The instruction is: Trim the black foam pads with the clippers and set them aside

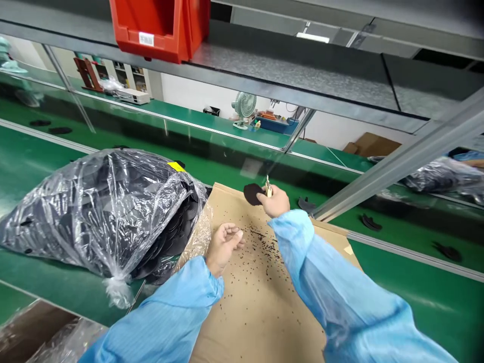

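Note:
My right hand (pixel 276 202) is closed on a flat black round piece (pixel 251 194). The same hand also holds a small tool with a pale yellow handle and metal tip (pixel 268 187), pointing up; its exact kind is unclear. Lower and to the left, my left hand (pixel 226 243) hovers over the brown cardboard sheet (pixel 249 307) with fingers curled and thumb against them. Whatever may be in that pinch is too small to make out. Tiny black scraps (pixel 268 252) lie scattered on the cardboard between and below my hands.
A clear plastic bag (pixel 94 212) full of black flat pieces lies at left, its mouth toward the cardboard. Overhead, a red bin (pixel 162 30) sits on a grey shelf (pixel 302 70). A metal post (pixel 397 156) slants at right. Black curved pieces (pixel 370 222) lie on the green surface beyond.

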{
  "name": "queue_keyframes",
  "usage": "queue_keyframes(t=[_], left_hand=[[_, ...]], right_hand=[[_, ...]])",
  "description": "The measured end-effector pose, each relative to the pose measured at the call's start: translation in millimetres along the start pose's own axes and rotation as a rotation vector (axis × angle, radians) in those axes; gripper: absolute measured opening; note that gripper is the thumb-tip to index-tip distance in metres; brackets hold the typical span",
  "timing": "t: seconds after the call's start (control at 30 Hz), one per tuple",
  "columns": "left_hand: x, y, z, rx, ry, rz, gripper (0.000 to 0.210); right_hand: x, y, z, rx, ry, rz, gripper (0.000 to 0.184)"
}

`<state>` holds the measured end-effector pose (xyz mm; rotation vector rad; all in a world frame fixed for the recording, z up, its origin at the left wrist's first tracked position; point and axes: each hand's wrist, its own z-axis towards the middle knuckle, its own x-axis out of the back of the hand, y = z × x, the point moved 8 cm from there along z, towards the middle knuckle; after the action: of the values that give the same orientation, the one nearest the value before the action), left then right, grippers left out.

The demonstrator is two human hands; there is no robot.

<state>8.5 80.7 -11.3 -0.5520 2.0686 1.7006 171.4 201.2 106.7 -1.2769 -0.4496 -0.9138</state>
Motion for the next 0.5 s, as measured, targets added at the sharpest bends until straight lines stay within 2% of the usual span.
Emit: queue_keyframes(t=[0.07, 0.13, 0.27, 0.37, 0.43, 0.5], left_hand=[[-2.6, -1, -1, 0.017, -0.032, 0.011, 0.044], [-3.8, -1, -3, 0.028, -0.052, 0.022, 0.045], [-2.4, -1, -4, 0.053, -0.050, 0.033, 0.049], [-2.6, -2, -4, 0.077, -0.060, 0.029, 0.050], [-2.8, -3, -4, 0.088, -0.065, 0.031, 0.049], [-3.1, -5, -3, 0.098, -0.070, 0.028, 0.047]], right_hand=[[-4, -12, 32, -0.022, 0.033, -0.131, 0.019], [-17, -24, 56, -0.022, 0.033, -0.174, 0.026], [-59, -38, 77, 0.040, -0.064, -0.151, 0.037], [-75, -20, 76, 0.044, -0.124, -0.214, 0.034], [-72, 7, 76, 0.019, -0.137, -0.296, 0.031], [-59, 40, 79, -0.019, -0.137, -0.384, 0.030]])
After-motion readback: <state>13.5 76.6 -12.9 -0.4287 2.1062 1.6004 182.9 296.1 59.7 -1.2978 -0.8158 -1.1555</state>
